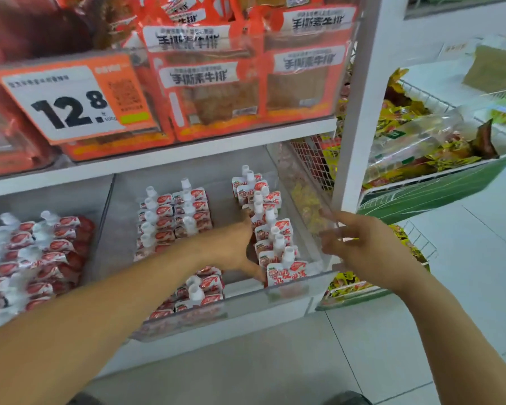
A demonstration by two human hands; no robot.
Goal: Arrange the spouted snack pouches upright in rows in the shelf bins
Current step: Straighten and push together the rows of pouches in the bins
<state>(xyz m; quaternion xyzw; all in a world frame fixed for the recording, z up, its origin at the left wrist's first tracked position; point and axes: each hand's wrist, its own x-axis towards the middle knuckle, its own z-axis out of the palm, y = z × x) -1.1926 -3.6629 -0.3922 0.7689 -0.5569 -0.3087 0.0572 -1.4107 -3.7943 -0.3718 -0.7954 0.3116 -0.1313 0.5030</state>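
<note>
- Setting: a shop aisle with a white shelf unit [360, 118] standing on a pale tiled floor [392, 340]; the white upright divides the shelves from wire baskets [438, 182] of yellow packets at right.
- Lower shelf: a clear shelf bin [275, 293] holds the spouted snack pouches [275, 241], red and white with white caps. One upright row runs near to far along the bin's right side; a double row [173, 211] stands upright at mid-bin; a few pouches lie at the near left corner [199, 290]. A neighbouring bin at far left holds more pouches [32, 252], tilted and crowded.
- Upper shelf: orange packets [211, 92] in a clear tray, printed in bold black Chinese characters; the blur makes them hard to read.
- Price card [70, 97]: white and orange, large black "12.8"; the small print is illegible.
- Left hand [231, 247]: inside the bin, pressed against the left side of the right-hand row, thumb near the front pouch; whether its grip closes round a pouch cannot be told.
- Right hand [362, 244]: in the air just right of the bin, fingers spread and loose, holding nothing.
</note>
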